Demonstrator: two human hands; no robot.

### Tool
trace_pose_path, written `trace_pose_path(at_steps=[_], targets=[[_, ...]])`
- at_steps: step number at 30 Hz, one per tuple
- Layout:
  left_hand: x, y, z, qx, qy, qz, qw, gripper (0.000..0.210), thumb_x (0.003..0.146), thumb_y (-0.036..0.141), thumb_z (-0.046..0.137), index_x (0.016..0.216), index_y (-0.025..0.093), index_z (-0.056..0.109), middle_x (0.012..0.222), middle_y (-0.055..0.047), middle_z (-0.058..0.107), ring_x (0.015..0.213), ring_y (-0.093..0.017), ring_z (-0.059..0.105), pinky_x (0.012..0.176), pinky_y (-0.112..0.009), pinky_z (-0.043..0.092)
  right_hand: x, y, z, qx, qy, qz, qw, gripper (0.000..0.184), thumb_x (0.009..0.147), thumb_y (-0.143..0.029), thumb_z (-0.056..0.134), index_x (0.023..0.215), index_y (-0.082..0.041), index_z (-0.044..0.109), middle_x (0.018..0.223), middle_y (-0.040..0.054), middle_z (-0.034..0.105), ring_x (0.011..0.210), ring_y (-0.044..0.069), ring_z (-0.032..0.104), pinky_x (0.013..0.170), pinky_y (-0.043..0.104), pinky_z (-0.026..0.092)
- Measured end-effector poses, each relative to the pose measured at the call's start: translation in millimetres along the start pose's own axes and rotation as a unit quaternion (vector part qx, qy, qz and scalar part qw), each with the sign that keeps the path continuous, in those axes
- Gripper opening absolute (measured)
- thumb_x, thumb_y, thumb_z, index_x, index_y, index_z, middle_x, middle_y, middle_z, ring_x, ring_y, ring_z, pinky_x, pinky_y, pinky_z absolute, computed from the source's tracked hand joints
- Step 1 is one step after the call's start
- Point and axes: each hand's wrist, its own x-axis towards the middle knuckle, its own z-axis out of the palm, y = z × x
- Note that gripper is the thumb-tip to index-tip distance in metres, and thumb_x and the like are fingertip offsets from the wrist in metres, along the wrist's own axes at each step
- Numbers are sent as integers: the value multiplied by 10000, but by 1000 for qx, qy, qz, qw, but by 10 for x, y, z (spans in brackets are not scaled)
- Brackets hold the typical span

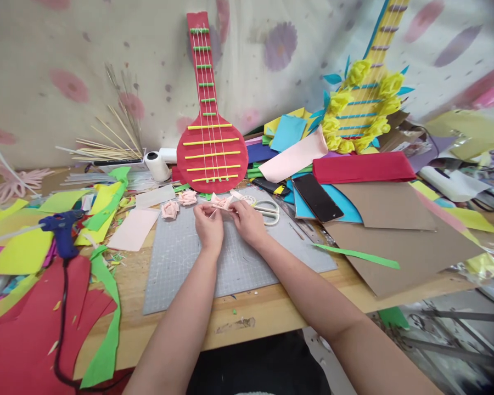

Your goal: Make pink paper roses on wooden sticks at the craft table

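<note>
My left hand (209, 226) and my right hand (248, 219) meet over the grey cutting mat (177, 269). The fingertips of both pinch a small pale pink craft piece (222, 201); fingers partly hide it, so its exact shape is unclear. Left of it, two pale pink rolled flowers (170, 210) lie near the mat's far edge. Scissors with white handles (270, 213) rest just to the right of my right hand. Behind the hands, a red banjo-shaped craft model (212, 151) with yellow and green bars leans upright against the wall covering.
A blue glue gun (66, 233) with a dark cord stands at left among yellow, green and red scraps. At right lie a black phone (318, 197), brown card sheets (395, 247) and a red roll (364, 167). A yellow guitar-shaped model (360, 109) leans behind.
</note>
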Motion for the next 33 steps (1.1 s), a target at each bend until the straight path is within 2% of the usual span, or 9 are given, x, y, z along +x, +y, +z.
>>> trace_pose_path(at_steps=[4,7,12,20,25,28,30,31,33], targets=[[150,-101,-68,-16,29,-15,999,275,663,179,585,865,203,400,800,-11,561,744,-138,598,693,-278,485,-13,67,-13,1,16,3,1000,161,841,-276,472,950,-203,565,907,41,614,836,166,560,619,244,354],[224,-151,-90,-70,22,-40,996,290,672,188,580,893,199,393,848,-15,544,719,-117,598,623,-251,503,-27,101,-33,3,27,21,999,203,819,-361,504,922,-199,570,842,29,618,769,159,566,592,238,338],[208,-138,-67,-141,-43,-75,986,285,686,195,573,881,204,367,854,-1,515,654,-81,589,544,-205,507,-43,85,-44,27,27,3,999,238,806,-403,514,928,-207,573,857,8,631,769,138,575,590,224,339],[143,-149,-52,-93,-152,-59,982,319,694,208,574,957,212,394,886,-28,569,656,-117,614,531,-237,505,-31,67,-22,63,18,24,998,217,791,-358,511,956,-224,554,856,-11,652,667,119,559,574,217,339],[130,-117,-68,-41,-166,34,985,372,668,125,549,1000,211,405,967,-58,566,860,-155,604,725,-302,505,-4,95,2,55,30,59,996,167,801,-322,464,839,-215,586,769,1,643,641,128,555,554,222,320],[106,-52,-95,43,-108,123,986,410,624,77,548,995,203,427,1043,-87,528,1026,-200,521,874,-368,442,8,104,8,53,51,86,994,173,788,-318,464,867,-218,582,739,-5,634,632,133,556,544,228,315],[70,6,-107,93,-78,180,976,416,616,72,557,998,194,446,1044,-99,524,1055,-228,485,921,-408,397,15,101,7,70,54,100,991,172,781,-316,465,878,-222,572,742,-14,634,624,131,555,541,230,316],[46,37,-108,106,-82,208,969,414,620,70,556,1003,189,454,1038,-103,530,1051,-235,481,926,-416,386,20,98,5,86,51,107,989,168,777,-313,467,878,-224,566,751,-17,636,620,128,552,542,230,319],[-4,100,-105,110,-132,270,947,405,640,66,547,1017,193,471,1026,-97,551,1039,-233,484,919,-404,384,34,92,-1,126,39,119,984,159,767,-301,471,879,-225,554,770,-24,639,611,120,547,547,229,331]])
